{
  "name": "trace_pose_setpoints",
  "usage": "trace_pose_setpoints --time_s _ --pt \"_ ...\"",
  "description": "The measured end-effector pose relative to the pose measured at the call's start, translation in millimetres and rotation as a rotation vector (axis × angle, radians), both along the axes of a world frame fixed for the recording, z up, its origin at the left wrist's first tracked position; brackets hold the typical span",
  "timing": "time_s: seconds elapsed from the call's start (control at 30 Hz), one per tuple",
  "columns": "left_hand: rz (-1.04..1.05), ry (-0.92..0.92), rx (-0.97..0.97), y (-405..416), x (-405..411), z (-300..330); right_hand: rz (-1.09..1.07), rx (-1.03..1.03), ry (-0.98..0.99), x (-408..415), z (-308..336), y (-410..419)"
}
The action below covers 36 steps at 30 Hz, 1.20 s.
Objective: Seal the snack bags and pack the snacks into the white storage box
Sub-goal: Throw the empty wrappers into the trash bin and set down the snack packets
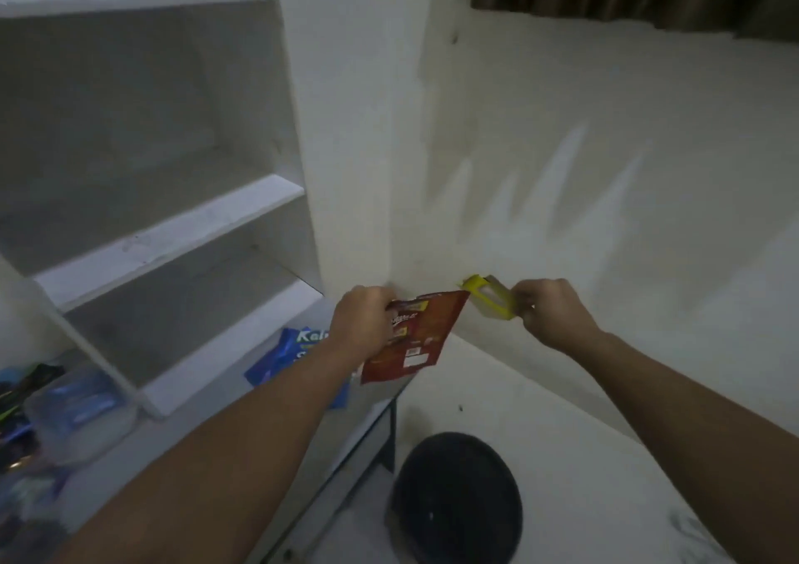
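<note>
My left hand (361, 317) grips the top edge of a red snack bag (415, 338), which hangs in the air over the table's right end. My right hand (547, 312) pinches a yellow bag clip (488, 297) whose jaws are spread, its tip right at the bag's upper right corner. A blue snack bag (285, 353) lies on the white table (242, 425), partly hidden by my left forearm. At the left sits a clear plastic container (82, 408) holding blue packets. No white storage box is recognisable in view.
A white shelf unit (173, 235) with bare shelves stands on the table at the left. Dark packets (21, 390) lie at the far left edge. A round black stool (454, 498) stands on the floor below, by the white wall corner.
</note>
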<state>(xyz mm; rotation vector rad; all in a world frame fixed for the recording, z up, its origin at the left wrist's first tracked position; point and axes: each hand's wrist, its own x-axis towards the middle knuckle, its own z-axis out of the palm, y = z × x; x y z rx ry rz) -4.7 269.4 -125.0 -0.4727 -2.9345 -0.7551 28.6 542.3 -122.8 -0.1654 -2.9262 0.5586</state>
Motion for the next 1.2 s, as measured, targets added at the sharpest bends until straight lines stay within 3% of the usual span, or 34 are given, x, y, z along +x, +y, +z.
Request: trace_pose_setpoints --time_s 0.47,0.7,0.8,1.03,1.2 --pt "0.210 -0.452 0.092 121.1 58.6 -221.1 -0.155 -0.196 -0.353 73.2 -222.5 70.0" --pt "0.290 -0.475 0.065 132.8 74.1 -317.0 -0.218 -0.312 -0.514 89.3 -332.0 58.7" --pt "0.296 -0.565 0.109 130.5 72.7 -357.3 -0.240 -0.335 -0.560 90.9 -366.1 51.9" --pt "0.208 -0.736 0.157 117.2 69.1 -374.2 -0.315 -0.356 -0.561 93.5 -376.0 37.0" --pt "0.134 -0.655 0.121 102.4 45.8 -323.8 -0.255 -0.351 -0.513 68.4 -326.7 26.4"
